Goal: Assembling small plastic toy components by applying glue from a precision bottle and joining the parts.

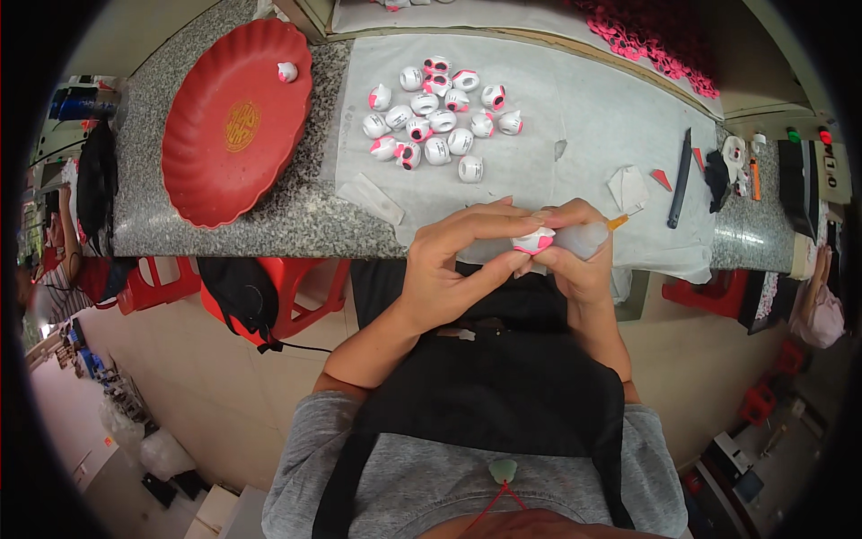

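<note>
The left hand [453, 262] has its thumb and fingers curled in, pinching a little white-and-pink toy head [532, 241]. The right hand [584, 274] is bent around a clear squeeze bottle [588, 239] with a yellow tip. The toy head is up between both hands, near the front edge of the table. White paper [530, 166] covers much of the speckled stone tabletop [310, 220]. More toy heads [423, 103] sit on it in a bunch. To the left is a wavy-edged red tray [197, 135]. Below, red plastic stools [310, 286] stand on a pale floor [269, 386].
</note>
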Demonstrator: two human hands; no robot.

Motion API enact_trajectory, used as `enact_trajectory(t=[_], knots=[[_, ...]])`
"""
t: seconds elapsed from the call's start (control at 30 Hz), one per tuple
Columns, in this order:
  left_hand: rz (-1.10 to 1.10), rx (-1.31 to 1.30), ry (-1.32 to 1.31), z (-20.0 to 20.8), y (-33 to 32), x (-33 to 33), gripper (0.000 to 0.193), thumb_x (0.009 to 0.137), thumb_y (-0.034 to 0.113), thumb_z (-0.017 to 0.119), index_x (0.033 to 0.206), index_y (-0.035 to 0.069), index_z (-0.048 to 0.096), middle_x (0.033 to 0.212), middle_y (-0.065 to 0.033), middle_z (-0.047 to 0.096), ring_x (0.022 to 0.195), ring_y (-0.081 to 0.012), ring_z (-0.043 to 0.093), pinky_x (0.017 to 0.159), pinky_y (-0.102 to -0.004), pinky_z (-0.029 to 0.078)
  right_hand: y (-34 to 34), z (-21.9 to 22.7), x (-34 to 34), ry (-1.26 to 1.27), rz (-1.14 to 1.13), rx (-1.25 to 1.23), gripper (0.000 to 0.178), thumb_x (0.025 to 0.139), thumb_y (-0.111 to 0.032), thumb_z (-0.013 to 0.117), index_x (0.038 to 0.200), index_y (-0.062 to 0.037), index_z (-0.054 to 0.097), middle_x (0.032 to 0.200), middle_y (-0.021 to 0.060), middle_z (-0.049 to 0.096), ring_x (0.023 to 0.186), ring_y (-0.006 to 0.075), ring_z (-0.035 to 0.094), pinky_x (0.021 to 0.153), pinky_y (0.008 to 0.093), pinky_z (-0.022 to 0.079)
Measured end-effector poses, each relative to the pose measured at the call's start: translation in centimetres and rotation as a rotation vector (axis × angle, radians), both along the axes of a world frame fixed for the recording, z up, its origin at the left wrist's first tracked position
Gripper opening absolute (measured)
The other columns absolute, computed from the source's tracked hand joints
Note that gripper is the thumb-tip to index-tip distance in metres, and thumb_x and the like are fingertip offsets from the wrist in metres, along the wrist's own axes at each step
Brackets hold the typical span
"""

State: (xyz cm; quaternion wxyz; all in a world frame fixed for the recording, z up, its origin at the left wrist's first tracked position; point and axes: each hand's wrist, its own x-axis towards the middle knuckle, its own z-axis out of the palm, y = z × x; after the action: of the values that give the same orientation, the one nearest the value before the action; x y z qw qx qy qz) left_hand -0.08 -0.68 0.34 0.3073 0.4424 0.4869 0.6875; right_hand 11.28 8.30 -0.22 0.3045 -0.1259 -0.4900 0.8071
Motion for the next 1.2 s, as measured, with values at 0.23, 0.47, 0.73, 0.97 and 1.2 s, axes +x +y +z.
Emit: enact_trajectory(t=[0.23, 0.47, 0.73, 0.97, 1.2], knots=[[-0.013, 0.031, -0.07, -0.5, 0.1, 0.1, 0.022, 0.067, -0.003, 0.055, 0.089, 0.0, 0.056, 0.09, -0.0106, 0.057, 0.086, -0.0208, 0.054, 0.087, -0.038, 0.033, 0.0, 0.0, 0.1, -0.035, 0.014, -0.024, 0.022, 0.063, 0.001, 0.058, 0.082, 0.0018, 0.045, 0.071, 0.016, 0.051, 0.056, 0.0201, 0.053, 0.047, 0.0262, 0.045], [-0.139, 0.048, -0.358, -1.1, 0.3, 0.6, 0.022, 0.072, -0.003, 0.05, 0.093, -0.003, 0.054, 0.097, -0.0145, 0.053, 0.085, -0.019, 0.053, 0.093, -0.0382, 0.023, 0.5, -0.4, 0.1, 0.094, 0.006, 0.051, 0.019, 0.067, 0.009, 0.054, 0.084, 0.0042, 0.049, 0.072, 0.0148, 0.055, 0.059, 0.0178, 0.055, 0.052, 0.0258, 0.045], [-0.093, 0.098, -0.252, -1.7, 0.5, 0.9, 0.023, 0.073, -0.001, 0.05, 0.096, -0.003, 0.053, 0.096, -0.0148, 0.052, 0.079, -0.0151, 0.053, 0.091, -0.0377, 0.026, 0.1, -0.4, 0.2, 0.084, -0.025, -0.002, 0.019, 0.067, 0.008, 0.054, 0.085, 0.0042, 0.049, 0.073, 0.0153, 0.055, 0.059, 0.0177, 0.055, 0.053, 0.026, 0.046], [-0.058, 0.076, -0.289, -1.5, 0.4, 1.2, 0.023, 0.073, -0.002, 0.05, 0.096, -0.004, 0.053, 0.095, -0.0151, 0.052, 0.078, -0.0152, 0.053, 0.092, -0.0381, 0.026, 0.1, -0.6, 0.2, 0.075, -0.036, -0.024, 0.019, 0.068, 0.008, 0.054, 0.086, 0.0042, 0.049, 0.074, 0.0162, 0.055, 0.06, 0.0179, 0.055, 0.053, 0.026, 0.046], [-0.041, 0.089, -0.289, -1.3, 0.4, 1.1, 0.024, 0.072, -0.003, 0.05, 0.095, -0.003, 0.053, 0.094, -0.0147, 0.053, 0.082, -0.0168, 0.052, 0.092, -0.0388, 0.025, -0.3, -0.8, 0.0, 0.089, -0.046, -0.032, 0.019, 0.068, 0.007, 0.053, 0.086, 0.0042, 0.049, 0.073, 0.0155, 0.055, 0.06, 0.0178, 0.055, 0.053, 0.0251, 0.046]])
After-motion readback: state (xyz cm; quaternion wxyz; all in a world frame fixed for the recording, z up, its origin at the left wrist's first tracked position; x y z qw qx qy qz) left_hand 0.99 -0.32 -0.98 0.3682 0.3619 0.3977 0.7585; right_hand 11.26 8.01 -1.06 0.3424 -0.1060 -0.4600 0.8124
